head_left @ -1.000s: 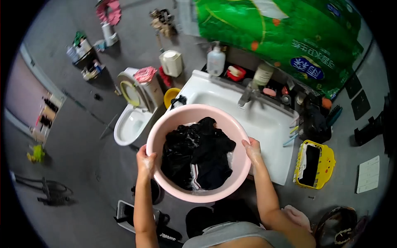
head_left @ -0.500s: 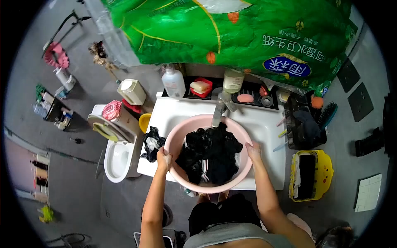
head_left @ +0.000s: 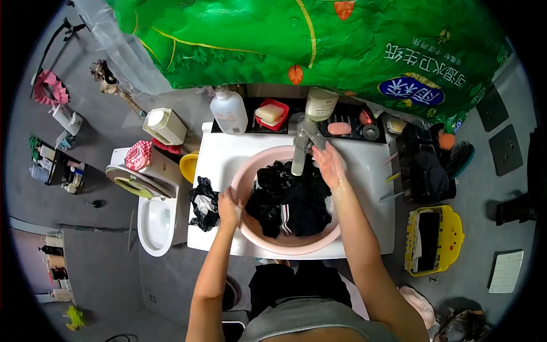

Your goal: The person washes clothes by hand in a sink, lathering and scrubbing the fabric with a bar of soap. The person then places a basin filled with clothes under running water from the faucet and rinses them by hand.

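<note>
A pink basin stands on the white sink, holding wet black clothes, one of them with a white and dark stripe. My left hand grips the basin's left rim, fingers curled over it. Above the far right rim, my right hand is open with its fingers stretched out. Its fingertips are at the lever of the faucet, and I cannot tell whether they touch it. The spout reaches over the clothes. Left of my left hand lies a black plastic bag with something white in it.
Behind the sink are a pump bottle, a red soap dish, a tub and pink soap. A large green package overhangs them. A black container and yellow basket stand right; a toilet left.
My right hand has let go of the basin's right rim and moved up and inward to the faucet lever. My left hand stays on the left rim. The basin has shifted slightly toward the faucet.
</note>
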A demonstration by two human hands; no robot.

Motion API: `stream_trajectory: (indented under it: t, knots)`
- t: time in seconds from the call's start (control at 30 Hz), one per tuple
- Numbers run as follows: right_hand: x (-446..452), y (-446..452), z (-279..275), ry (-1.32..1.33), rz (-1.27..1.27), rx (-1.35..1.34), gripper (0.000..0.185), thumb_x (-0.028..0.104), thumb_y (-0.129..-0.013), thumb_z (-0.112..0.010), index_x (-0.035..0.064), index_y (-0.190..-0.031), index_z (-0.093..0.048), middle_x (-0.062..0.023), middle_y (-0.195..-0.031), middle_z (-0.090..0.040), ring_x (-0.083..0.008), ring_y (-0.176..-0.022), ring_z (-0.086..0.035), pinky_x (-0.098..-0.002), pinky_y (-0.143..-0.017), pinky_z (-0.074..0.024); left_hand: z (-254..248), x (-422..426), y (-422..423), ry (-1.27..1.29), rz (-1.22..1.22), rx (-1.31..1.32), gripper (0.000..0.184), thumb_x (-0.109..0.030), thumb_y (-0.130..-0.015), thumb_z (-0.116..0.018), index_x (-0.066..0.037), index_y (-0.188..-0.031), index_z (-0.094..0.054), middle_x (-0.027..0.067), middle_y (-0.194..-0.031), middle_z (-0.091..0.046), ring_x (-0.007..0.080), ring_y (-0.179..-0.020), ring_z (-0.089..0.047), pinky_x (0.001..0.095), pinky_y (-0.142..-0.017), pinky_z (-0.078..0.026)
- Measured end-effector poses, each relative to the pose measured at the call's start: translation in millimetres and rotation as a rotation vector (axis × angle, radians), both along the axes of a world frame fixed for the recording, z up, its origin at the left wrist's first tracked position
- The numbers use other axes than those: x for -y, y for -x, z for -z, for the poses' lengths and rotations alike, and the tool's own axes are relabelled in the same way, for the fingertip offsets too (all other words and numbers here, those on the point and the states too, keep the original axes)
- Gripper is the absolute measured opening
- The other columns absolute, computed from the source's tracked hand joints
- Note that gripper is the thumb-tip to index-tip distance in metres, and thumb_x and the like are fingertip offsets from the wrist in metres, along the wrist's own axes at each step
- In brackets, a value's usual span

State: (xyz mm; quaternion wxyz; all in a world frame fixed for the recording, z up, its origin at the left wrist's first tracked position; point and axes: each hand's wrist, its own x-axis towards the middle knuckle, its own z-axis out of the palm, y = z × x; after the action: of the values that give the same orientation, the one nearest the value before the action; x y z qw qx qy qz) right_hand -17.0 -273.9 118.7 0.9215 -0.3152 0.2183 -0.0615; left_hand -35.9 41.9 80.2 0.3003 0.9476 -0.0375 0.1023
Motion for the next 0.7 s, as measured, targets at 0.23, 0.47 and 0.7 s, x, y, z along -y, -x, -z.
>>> stream_trajectory:
  t: [0.23,0.47,0.7]
  knots:
    - [-7.5,-8.1,-31.9,0.1,-0.019,0.07,0.039,0.016,-0.087,-0.049,-0.0022,-0.12,-0.037,-0.0122,-0.124,-0.042,-0.024,-0.115,-0.044,-0.0331,-0.1,-0.028,11.1,55.8,-31.4,0.155,0.443,-0.166,0.034,-0.009,-0.071,-0.058,-0.005,-0.104,-0.053,0.0198,-0.1,-0.053,0.0366,-0.096,-0.049,0.0416,-0.083,-0.041]
    - [-8.2,61.6,29.5,0.966,-0.04,-0.34,0.042,0.019,-0.08,-0.057,0.0043,-0.118,-0.044,-0.0124,-0.121,-0.048,-0.0292,-0.113,-0.044,-0.0377,-0.098,-0.0319,41.8,129.9,-60.6,-0.46,0.628,-0.458,0.1,-0.051,-0.058,-0.072,-0.027,-0.137,-0.017,0.0218,-0.136,-0.025,0.0443,-0.112,-0.038,0.0474,-0.092,-0.036]
    - [9.3,118.7,47.6,1.84,0.057,-0.614,0.052,0.012,-0.071,-0.059,0.0002,-0.119,-0.044,-0.0216,-0.114,-0.049,-0.0355,-0.106,-0.047,-0.0391,-0.091,-0.0386,124.0,163.0,-69.5,-0.352,0.552,-0.627,0.064,-0.035,-0.066,-0.062,-0.016,-0.124,-0.041,0.0215,-0.115,-0.05,0.0346,-0.097,-0.055,0.0409,-0.082,-0.046]
